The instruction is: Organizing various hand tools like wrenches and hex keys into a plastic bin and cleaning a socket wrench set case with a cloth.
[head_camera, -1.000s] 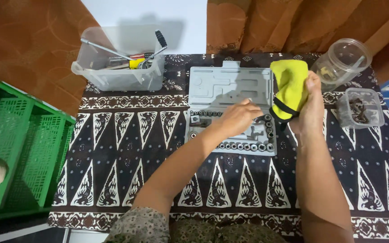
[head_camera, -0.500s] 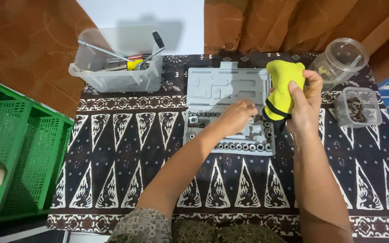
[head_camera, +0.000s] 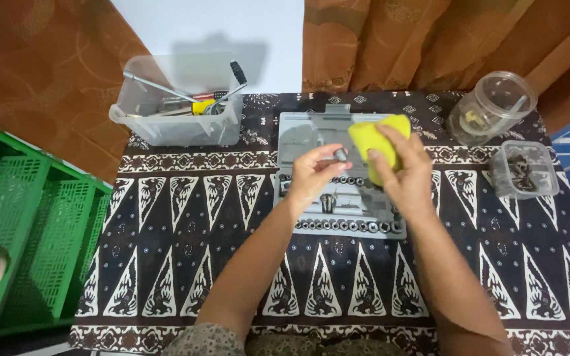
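Socket, small and metallic, is pinched between the fingertips of the left hand, held above the open grey socket case in the middle of the desk. The right hand is closed on a yellow cloth, just beside the socket. Rows of sockets fill the case's lower half. At the far left, a clear plastic bin holds long-handled tools, one with a yellow grip. At the far right, a clear round jar lies tilted with small pieces inside, and a small square tub holds dark metal bits. A green crate stands left of the desk.
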